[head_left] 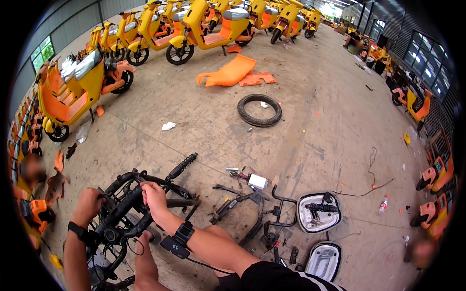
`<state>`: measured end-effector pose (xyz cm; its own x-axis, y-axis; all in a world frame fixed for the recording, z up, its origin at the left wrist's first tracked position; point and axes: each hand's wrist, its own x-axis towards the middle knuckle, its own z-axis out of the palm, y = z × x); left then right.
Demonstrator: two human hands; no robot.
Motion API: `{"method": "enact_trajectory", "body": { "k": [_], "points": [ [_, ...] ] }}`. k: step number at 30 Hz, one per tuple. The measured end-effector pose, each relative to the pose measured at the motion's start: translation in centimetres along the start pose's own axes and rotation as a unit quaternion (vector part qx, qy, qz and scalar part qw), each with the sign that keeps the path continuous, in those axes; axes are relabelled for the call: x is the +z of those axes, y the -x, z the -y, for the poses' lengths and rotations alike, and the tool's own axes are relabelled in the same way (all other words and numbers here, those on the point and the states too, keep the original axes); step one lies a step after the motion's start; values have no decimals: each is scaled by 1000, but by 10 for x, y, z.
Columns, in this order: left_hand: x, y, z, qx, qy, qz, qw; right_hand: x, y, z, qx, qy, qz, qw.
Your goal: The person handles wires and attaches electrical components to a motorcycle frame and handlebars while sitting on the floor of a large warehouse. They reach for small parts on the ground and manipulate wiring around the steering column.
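A bare black scooter frame [127, 206] stands close in front of me at the lower left, with cables hanging from its near end. My left hand [89, 203] is closed on the frame's left side, its fingertips partly hidden by the tubes. On the opposite side, my right hand [154, 198] curls its fingers around a tube near the top; anything small inside the grip is hidden. A black coil shock absorber [182, 166] sticks up from the frame's far end. My bare leg [145, 262] is beside the frame.
Right of the frame lie black brackets [252, 208], a silver controller box [257, 181] and two white-lined seat shells [305, 220]. Farther off are a tyre [259, 122] and an orange panel [233, 72]. Yellow scooters [208, 29] line the back and left. A person [353, 42] is far right.
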<state>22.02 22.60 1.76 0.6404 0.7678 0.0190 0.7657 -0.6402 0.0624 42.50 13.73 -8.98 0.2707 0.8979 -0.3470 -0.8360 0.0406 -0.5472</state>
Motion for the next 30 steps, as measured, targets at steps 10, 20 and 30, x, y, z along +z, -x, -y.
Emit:
{"method": "enact_trajectory", "body": {
  "k": [10, 20, 30],
  "points": [
    [-4, -8, -7, -71, 62, 17, 995, -1, -6, -5, 8, 6, -4, 1000],
    [0, -4, -5, -99, 47, 3, 994, 2, -6, -8, -11, 7, -9, 1000],
    [3, 2, -8, -6, -27, -6, 1000, 2, -15, -16, -34, 12, -22, 999]
  ]
}}
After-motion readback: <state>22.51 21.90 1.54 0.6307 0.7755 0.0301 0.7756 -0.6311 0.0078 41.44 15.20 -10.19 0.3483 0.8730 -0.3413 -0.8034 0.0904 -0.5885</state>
